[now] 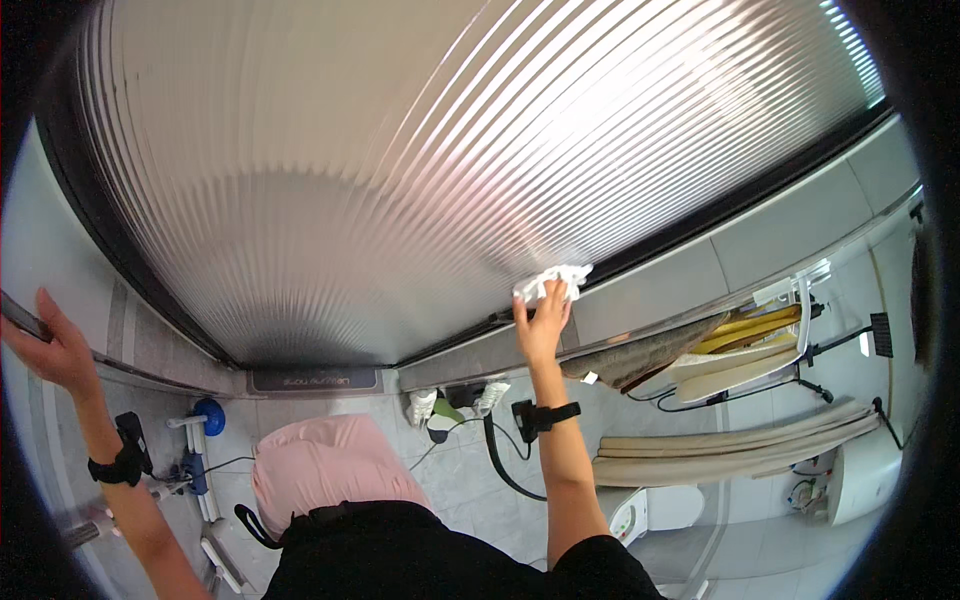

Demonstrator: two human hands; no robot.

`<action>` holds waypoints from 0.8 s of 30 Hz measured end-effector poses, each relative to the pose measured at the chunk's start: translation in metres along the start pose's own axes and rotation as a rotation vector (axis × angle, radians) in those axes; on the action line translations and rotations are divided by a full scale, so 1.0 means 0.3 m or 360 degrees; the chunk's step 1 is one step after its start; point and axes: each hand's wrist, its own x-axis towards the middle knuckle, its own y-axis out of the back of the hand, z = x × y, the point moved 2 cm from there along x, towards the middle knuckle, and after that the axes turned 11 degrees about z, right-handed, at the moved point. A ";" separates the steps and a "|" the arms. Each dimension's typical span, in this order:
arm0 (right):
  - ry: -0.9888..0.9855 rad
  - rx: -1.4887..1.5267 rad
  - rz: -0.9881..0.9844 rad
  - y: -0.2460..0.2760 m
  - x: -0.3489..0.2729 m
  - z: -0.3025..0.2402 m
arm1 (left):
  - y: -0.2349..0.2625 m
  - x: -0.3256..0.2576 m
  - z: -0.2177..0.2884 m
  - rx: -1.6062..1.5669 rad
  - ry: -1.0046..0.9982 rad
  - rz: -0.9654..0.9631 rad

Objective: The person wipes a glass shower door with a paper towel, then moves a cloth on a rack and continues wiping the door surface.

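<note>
Right hand [541, 322] presses a crumpled white cloth [553, 281] against the lower edge of the ribbed frosted glass panel [420, 170], fingers closed over the cloth, right by the dark frame [690, 228]. Left hand [52, 348] is wrapped around a metal rail [22, 317] at far left. Both wrists carry black straps. Pink cover [320, 465] sits below, between the arms.

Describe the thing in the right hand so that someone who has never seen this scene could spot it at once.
Start at the big ribbed frosted glass panel and follow its dark lower frame to the right. There the right hand presses a crumpled white cloth against the frame. It is the only soft, bunched white thing up against the glass.
</note>
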 end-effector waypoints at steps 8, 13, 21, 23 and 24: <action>-0.0053 -0.0048 0.0362 0.094 0.156 -0.087 | 0.013 -0.065 -0.037 0.0135 0.0097 -0.0154; -0.0023 -0.0127 0.0272 0.056 0.088 -0.063 | 0.014 -0.028 -0.010 0.0105 0.0051 -0.0110; -0.0079 -0.0096 -0.0004 0.031 0.008 -0.049 | 0.022 -0.059 -0.025 0.0108 0.0057 -0.0119; -0.0099 -0.0013 0.0208 0.066 0.061 -0.053 | 0.016 -0.060 -0.016 0.0104 0.0054 -0.0121; -0.0113 -0.0022 0.0195 0.077 0.076 -0.060 | 0.015 -0.058 -0.015 0.0099 0.0060 -0.0118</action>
